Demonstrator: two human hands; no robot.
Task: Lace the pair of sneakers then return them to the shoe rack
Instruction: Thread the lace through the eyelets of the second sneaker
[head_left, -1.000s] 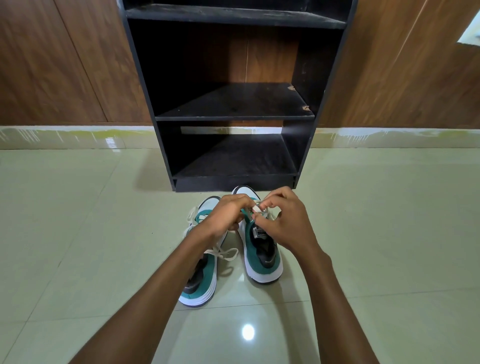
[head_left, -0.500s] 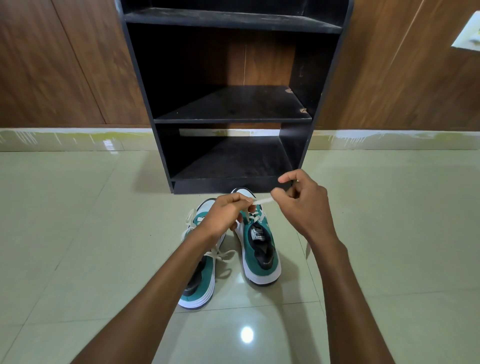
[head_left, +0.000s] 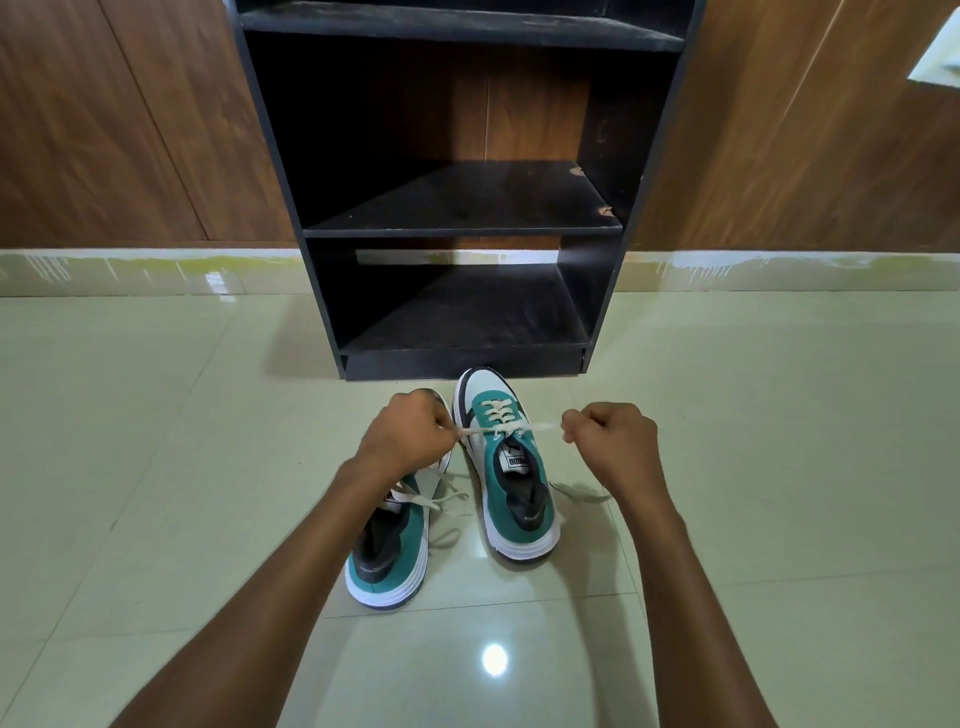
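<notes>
left hand (head_left: 410, 439) pinching lace (head_left: 498, 429) end | right hand (head_left: 610, 441) fingers curling round other end | right sneaker (head_left: 511, 467) and left sneaker (head_left: 392, 540) sitting on floor (head_left: 779, 467) before rack (head_left: 462, 228)

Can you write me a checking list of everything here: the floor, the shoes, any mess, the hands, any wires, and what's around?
Surface: glossy pale green floor tiles, with a light glare spot.
Job's things: two green-and-white sneakers on the floor; right sneaker has its cream lace pulled sideways; left sneaker has loose laces. Black wooden shoe rack, shelves hold nothing.
Clutter: nothing seen.
Grippers: left hand and right hand each pinch a lace end.
Cables: nothing seen.
Surroundings: brown wood-panel wall.
</notes>
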